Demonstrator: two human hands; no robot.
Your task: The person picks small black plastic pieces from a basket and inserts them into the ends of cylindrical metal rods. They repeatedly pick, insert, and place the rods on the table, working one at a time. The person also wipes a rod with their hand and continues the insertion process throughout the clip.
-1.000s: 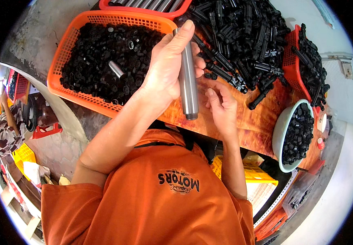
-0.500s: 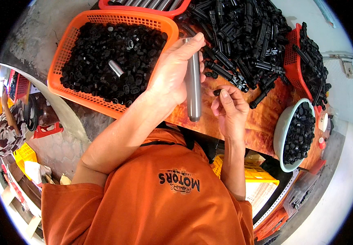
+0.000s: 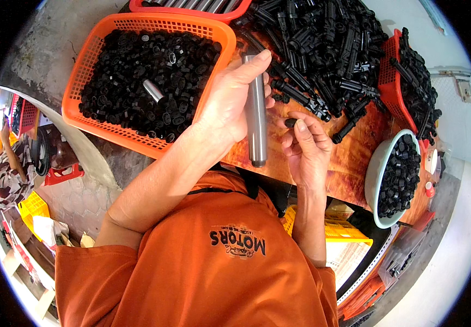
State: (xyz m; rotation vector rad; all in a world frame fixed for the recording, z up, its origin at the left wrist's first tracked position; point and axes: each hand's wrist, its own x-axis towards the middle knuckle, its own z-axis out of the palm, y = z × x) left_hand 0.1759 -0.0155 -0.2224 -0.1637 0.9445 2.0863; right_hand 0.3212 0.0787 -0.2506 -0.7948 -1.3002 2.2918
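Metal tube (image 3: 257, 120): is gripping it in the left hand (image 3: 229, 98), closing the fingers around it and resting the thumb near its upper end, with its lower end sticking out past the palm toward the orange shirt (image 3: 186, 261). Is pinching a small black piece (image 3: 290, 123) between the thumb and fingers of the right hand (image 3: 309, 146), just right of the tube and apart from it. Is working with an orange basket (image 3: 71, 111) of black pieces (image 3: 118, 82) left of the left hand, a wooden table (image 3: 340, 170) beneath the right hand, a pile of black parts (image 3: 322, 49) beyond it, and a pale bowl (image 3: 374, 180) to its right.
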